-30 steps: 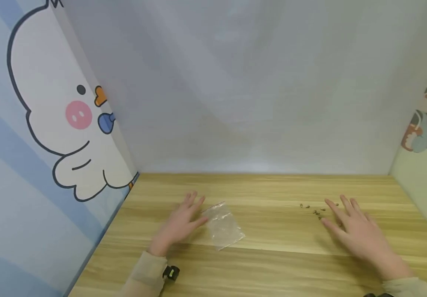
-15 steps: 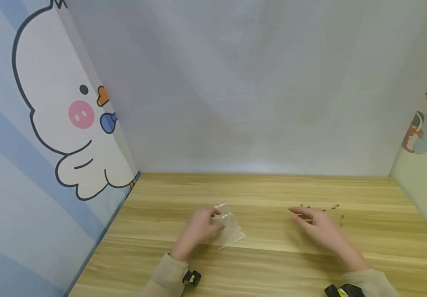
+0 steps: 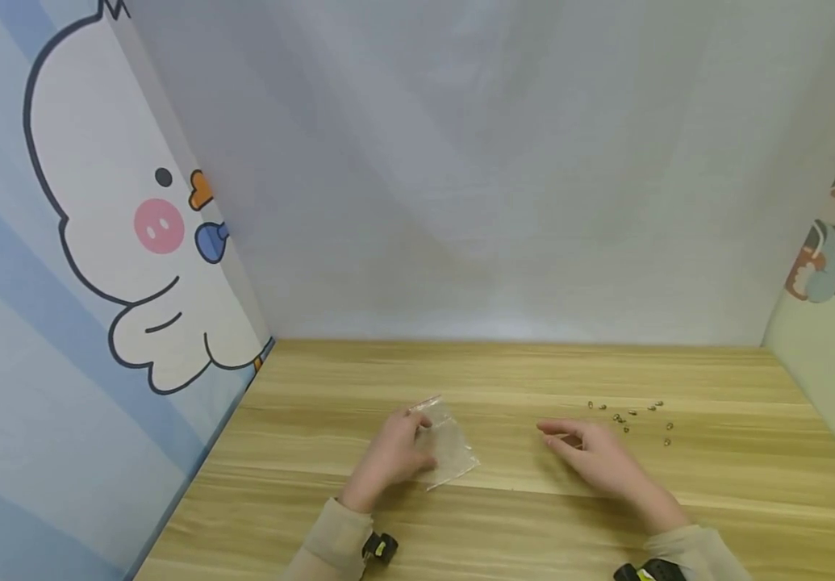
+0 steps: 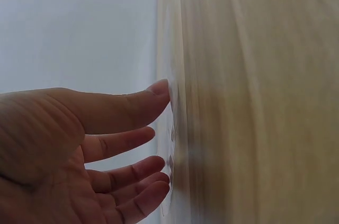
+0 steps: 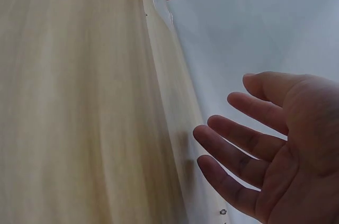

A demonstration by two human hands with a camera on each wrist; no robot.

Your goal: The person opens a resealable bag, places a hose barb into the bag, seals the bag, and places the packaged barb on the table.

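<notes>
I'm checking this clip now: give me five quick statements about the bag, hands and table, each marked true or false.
1. The left hand is nearer the clear plastic bag than the right hand is. True.
2. The right hand grips the bag. False: it holds nothing and is apart from the bag.
3. Some small metal pieces lie loose on the wood-grain table. True.
4. In the head view, those pieces lie left of the bag. False: they lie to its right.
5. A black device shows by the left wrist. True.
</notes>
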